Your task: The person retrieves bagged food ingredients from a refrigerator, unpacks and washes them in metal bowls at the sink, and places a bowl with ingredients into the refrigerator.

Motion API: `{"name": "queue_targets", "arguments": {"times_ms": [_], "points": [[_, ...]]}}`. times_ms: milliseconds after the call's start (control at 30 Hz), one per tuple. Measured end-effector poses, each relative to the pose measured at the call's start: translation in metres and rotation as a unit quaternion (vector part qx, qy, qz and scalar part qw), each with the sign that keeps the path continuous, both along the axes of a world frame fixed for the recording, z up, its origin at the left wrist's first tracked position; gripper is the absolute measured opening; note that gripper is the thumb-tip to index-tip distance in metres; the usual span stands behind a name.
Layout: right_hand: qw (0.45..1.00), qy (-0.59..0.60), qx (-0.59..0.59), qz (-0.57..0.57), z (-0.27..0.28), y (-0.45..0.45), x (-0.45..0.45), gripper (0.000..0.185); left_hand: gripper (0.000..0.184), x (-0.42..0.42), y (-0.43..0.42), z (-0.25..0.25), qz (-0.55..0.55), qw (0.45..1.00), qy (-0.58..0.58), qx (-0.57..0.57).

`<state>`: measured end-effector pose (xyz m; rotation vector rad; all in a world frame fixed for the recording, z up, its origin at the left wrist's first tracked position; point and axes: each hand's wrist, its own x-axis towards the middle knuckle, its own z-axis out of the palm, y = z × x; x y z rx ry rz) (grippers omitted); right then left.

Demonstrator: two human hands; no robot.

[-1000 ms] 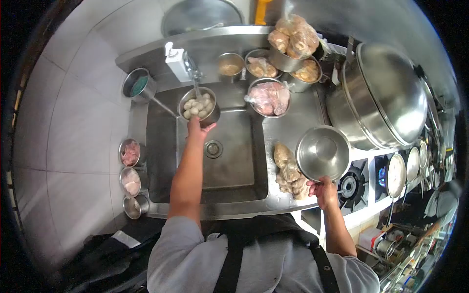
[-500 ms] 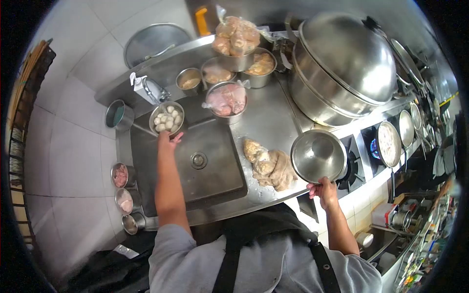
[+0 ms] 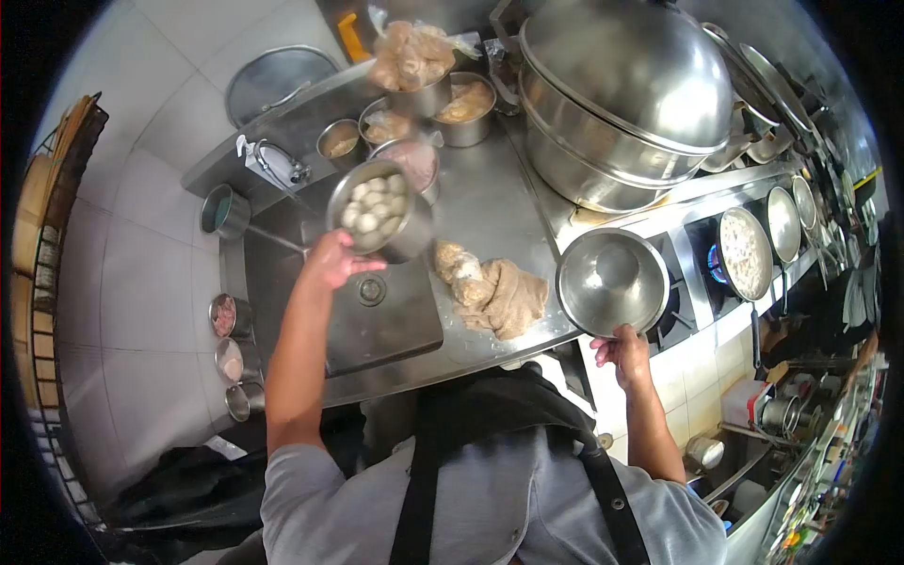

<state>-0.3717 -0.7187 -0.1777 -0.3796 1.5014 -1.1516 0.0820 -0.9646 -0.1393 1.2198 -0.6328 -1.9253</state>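
Note:
My left hand [image 3: 335,261] grips the near rim of a steel pot [image 3: 411,238], its fingers stretched along the pot's side. Several round white balls [image 3: 375,205] lie in the pot, which is raised above the sink [image 3: 386,325] and slightly blurred. Over by the stove edge, my right hand [image 3: 625,354] pinches the near rim of a wide steel bowl [image 3: 603,301]. Nothing lies inside that bowl. On the steel counter between the two vessels rests a brown cloth [image 3: 513,297] beside a lumpy wrapped bundle [image 3: 459,270].
A large domed steamer [image 3: 612,122] stands at the back. Metal pots with bagged meat [image 3: 410,55] crowd the counter's back edge. At right, a frying pan [image 3: 745,254] sits over a lit blue flame. Small meat pots [image 3: 226,315] line the sink's left side.
My left hand has lifted the pot of white balls from the back left of the sink and brought it to the right, nearer to me. My right hand still holds the bowl.

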Motion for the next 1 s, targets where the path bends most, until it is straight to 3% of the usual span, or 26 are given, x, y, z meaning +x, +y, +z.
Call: {"name": "queue_targets", "arguments": {"times_ms": [133, 267, 367, 467, 600, 700, 767, 833, 867, 900, 1000], "points": [[1.000, 0.004, -0.019, -0.011, 0.005, 0.014, 0.001, 0.028, 0.057, -0.070, -0.026, -0.032, -0.078, 0.997, -0.017, 0.019], [0.999, 0.012, -0.029, -0.023, 0.002, 0.032, 0.001, 0.030, 0.054, -0.141, -0.036, -0.044, -0.074, 0.996, -0.028, 0.041], [0.999, 0.017, -0.022, -0.019, 0.012, 0.037, 0.008, 0.031, 0.051, -0.173, -0.054, -0.066, -0.068, 0.995, -0.051, 0.051], [0.999, -0.027, -0.019, -0.024, 0.011, 0.033, 0.018, 0.031, 0.040, -0.196, -0.065, -0.096, 0.025, 0.992, -0.122, 0.020], [0.998, -0.064, 0.012, -0.007, 0.025, 0.012, 0.041, 0.035, 0.052, -0.191, -0.087, -0.139, 0.010, 0.999, -0.042, 0.033], [0.997, -0.063, -0.008, 0.050, 0.026, -0.007, 0.060, 0.036, 0.050, -0.185, -0.056, -0.077, 0.054, 0.992, -0.087, 0.073], [0.997, -0.030, 0.001, 0.076, 0.025, -0.023, 0.075, 0.034, 0.057, -0.169, -0.011, -0.027, -0.016, 0.972, -0.214, -0.094], [0.993, -0.027, 0.000, 0.118, 0.024, -0.044, 0.091, 0.031, 0.065, -0.139, 0.010, -0.037, -0.115, 0.948, -0.097, -0.281], [0.989, 0.032, -0.014, 0.143, 0.027, -0.058, 0.104, 0.030, 0.065, -0.121, 0.016, -0.045, -0.162, 0.940, -0.017, -0.299], [0.981, 0.090, -0.028, 0.170, 0.029, -0.072, 0.117, 0.028, 0.060, -0.108, 0.026, -0.053, -0.146, 0.950, 0.061, -0.269], [0.928, 0.246, -0.144, 0.238, 0.023, -0.110, 0.156, 0.028, 0.048, -0.081, 0.057, -0.063, 0.029, 0.935, 0.015, -0.353]]}}
